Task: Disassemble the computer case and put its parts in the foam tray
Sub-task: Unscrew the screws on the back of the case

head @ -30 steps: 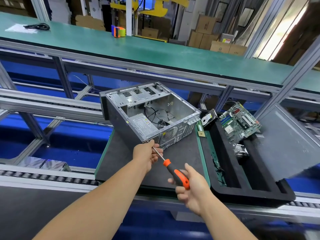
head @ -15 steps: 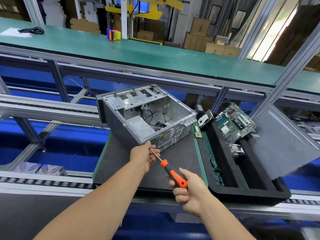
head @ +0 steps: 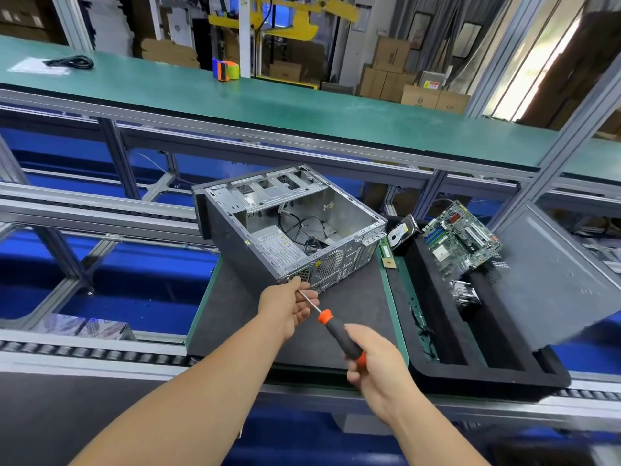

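Note:
The open grey computer case [head: 289,227] lies on its side on a dark mat [head: 353,317], its power supply and cables showing inside. My right hand [head: 376,368] grips the orange-and-black screwdriver [head: 339,334] by the handle. The shaft points at the case's near corner, where my left hand [head: 289,307] pinches the shaft close to the tip. The black foam tray [head: 437,364] stands right of the mat. It holds a motherboard [head: 460,240], a hard drive [head: 401,233], a heatsink [head: 465,292] and the grey side panel [head: 551,277].
A RAM stick [head: 387,253] lies between case and tray. Roller rails [head: 84,351] run along the near edge. A green bench [head: 268,102] behind carries a tape dispenser [head: 225,69] and a black cable [head: 69,61]. Aluminium frame posts stand right and left.
The view has shifted slightly; both hands stay at the case's near corner, with the screwdriver held the same way.

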